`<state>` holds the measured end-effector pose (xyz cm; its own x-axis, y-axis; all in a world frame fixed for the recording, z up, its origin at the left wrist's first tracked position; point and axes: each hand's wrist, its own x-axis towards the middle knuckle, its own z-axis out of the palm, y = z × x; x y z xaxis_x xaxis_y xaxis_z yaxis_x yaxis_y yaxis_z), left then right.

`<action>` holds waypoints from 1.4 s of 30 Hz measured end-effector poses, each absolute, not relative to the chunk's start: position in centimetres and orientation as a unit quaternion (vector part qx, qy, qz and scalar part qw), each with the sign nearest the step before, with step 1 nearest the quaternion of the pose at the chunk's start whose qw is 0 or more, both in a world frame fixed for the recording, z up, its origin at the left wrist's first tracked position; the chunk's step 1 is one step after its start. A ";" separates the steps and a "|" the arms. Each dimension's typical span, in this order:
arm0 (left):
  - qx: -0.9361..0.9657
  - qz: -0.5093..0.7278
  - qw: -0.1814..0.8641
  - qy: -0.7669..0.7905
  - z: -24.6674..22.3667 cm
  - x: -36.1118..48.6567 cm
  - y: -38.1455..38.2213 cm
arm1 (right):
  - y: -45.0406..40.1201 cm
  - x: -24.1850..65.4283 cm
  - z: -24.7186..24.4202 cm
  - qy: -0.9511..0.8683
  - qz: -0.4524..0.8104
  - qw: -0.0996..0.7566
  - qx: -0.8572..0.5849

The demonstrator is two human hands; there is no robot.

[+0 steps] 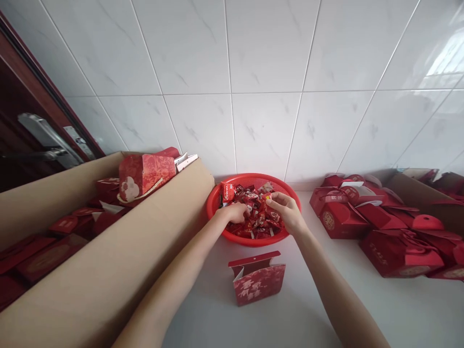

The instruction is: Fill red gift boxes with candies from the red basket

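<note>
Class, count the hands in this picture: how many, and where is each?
2: the left hand reaches among the packets in the red basket; the right hand pinches one packet near the basket's right side.

Pretty sure that's 喜 on a closed red gift box (342,222) at right; the open gift box's (259,285) pale characters are too blurry tbh.

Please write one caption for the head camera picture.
Left hand and right hand at a red basket of wrapped sweets, an open red box standing in front.
</note>
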<state>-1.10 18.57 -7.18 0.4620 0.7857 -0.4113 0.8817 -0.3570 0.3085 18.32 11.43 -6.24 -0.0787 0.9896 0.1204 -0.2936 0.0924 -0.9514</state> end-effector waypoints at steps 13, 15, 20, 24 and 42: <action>0.827 -0.102 0.227 0.505 -6.9 -0.5 18.4 | 11.4 18.2 -6.2 -0.451 0.570 0.581 -0.366; 0.825 -0.092 0.231 0.507 -6.9 -0.5 18.3 | 11.4 18.2 -6.2 -0.449 0.570 0.583 -0.366; 0.818 -0.037 0.262 0.511 -6.8 -0.7 18.4 | 11.4 18.2 -6.2 -0.449 0.566 0.583 -0.370; 0.808 0.068 0.309 0.497 -6.5 -1.3 18.5 | 11.3 18.1 -6.1 -0.444 0.563 0.588 -0.375; 0.729 0.419 0.416 0.347 -4.2 0.7 16.4 | 10.8 18.4 -5.2 -0.368 0.648 0.585 -0.319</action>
